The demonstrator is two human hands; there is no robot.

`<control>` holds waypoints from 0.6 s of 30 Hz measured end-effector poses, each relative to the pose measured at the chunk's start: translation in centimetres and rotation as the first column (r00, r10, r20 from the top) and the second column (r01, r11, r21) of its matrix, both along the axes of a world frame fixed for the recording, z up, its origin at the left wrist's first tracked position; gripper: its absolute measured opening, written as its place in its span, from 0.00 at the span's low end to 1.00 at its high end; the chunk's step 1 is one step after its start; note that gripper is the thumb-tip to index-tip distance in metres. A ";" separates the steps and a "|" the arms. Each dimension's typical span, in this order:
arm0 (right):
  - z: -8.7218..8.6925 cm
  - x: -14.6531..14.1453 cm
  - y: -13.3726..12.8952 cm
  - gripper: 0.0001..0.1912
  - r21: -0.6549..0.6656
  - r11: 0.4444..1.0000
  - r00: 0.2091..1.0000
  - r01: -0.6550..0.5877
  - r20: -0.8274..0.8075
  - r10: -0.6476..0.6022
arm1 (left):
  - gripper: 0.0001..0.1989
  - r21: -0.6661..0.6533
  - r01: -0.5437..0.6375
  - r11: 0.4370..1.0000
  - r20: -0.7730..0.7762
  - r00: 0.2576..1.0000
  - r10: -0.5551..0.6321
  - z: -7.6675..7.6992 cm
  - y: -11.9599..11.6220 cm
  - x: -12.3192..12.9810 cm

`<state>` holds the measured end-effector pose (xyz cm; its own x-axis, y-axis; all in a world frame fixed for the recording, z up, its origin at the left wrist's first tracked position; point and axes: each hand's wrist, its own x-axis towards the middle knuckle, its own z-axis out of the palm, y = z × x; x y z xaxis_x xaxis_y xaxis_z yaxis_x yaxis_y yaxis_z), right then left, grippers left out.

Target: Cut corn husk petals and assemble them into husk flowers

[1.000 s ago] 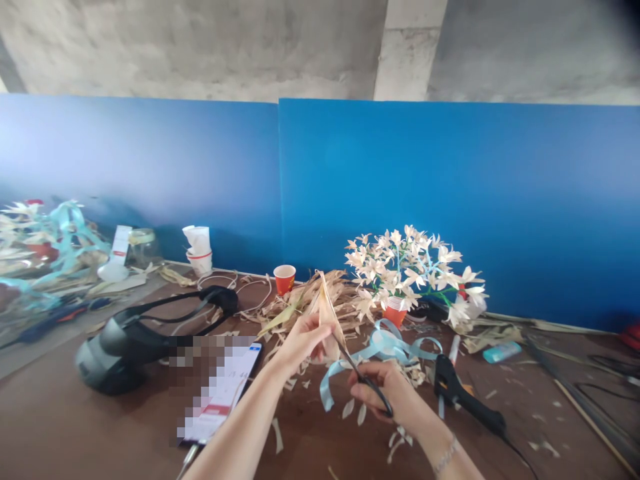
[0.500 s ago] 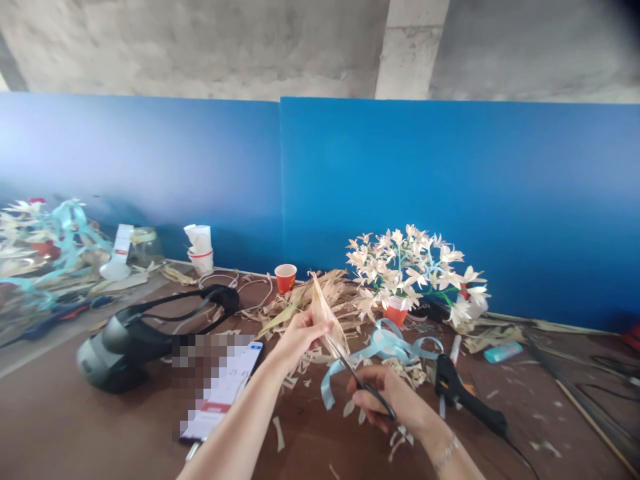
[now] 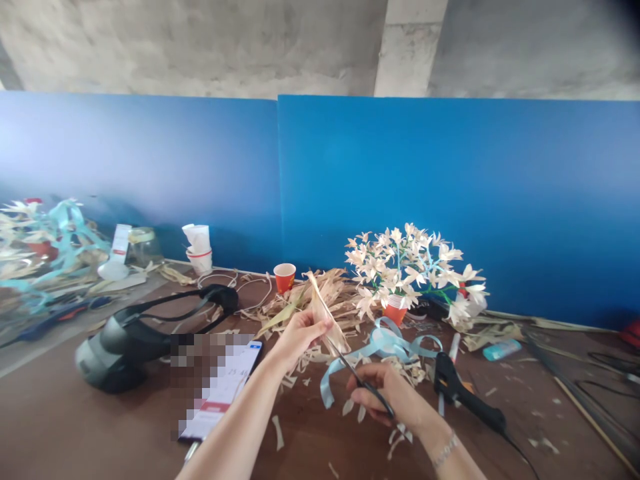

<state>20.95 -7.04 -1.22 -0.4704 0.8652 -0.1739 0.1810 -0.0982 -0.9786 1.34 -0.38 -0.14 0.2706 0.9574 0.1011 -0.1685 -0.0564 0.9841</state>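
My left hand [image 3: 307, 335] is closed on a pale, dry corn husk [image 3: 325, 313], pinching it with the pointed end up. Scissors [image 3: 367, 387] with dark handles are in my right hand [image 3: 387, 393], its fingers curled round them. Their blades reach up and left to the lower edge of the husk, by my left fingertips. Whether the blades are fully closed cannot be made out. Behind my hands lies a heap of dry husks [image 3: 285, 303]. Light blue ribbon [image 3: 390, 343] and husk scraps [image 3: 279, 432] are scattered around the scissors.
White husk flowers [image 3: 410, 267] stand in a red paper cup [image 3: 395, 312]; another red cup [image 3: 285, 278] is further left. A black glue gun [image 3: 467, 397] lies right of my right hand. At left are a phone [image 3: 225, 387] and a headset [image 3: 115, 350]. A blue partition [image 3: 450, 167] rises behind.
The husk has turned slightly in my left hand, showing a narrower face. Both hands stay almost in place, and the scissors still meet the husk's lower edge.
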 end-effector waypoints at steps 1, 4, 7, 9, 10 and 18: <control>0.0 0.0 0.0 0.19 0.003 1.000 1.000 0.001 0.003 -0.001 | 0.17 0.005 0.000 1.000 -0.005 1.000 0.001 0.0 0.0 0.0; -0.1 0.0 0.1 0.19 0.013 1.000 1.000 0.021 0.023 -0.022 | 0.16 0.030 -0.017 0.999 -0.016 1.000 0.017 0.0 0.0 0.0; -0.4 0.1 0.2 0.18 0.052 0.998 0.998 0.038 0.056 -0.041 | 0.17 0.056 -0.039 0.998 -0.022 0.999 0.041 -0.1 0.1 0.0; -0.5 0.2 0.3 0.19 0.091 0.995 0.995 0.044 0.083 -0.052 | 0.17 0.068 -0.058 0.996 -0.028 0.998 0.060 -0.1 0.1 0.1; -0.5 0.2 0.4 0.19 0.110 0.993 0.994 0.048 0.092 -0.058 | 0.17 0.072 -0.068 0.995 -0.030 0.997 0.070 -0.1 0.1 0.1; 0.7 0.0 0.2 0.15 0.269 0.961 0.986 0.068 0.131 -0.107 | 0.16 0.072 -0.100 0.992 -0.018 0.995 0.102 0.0 0.0 0.0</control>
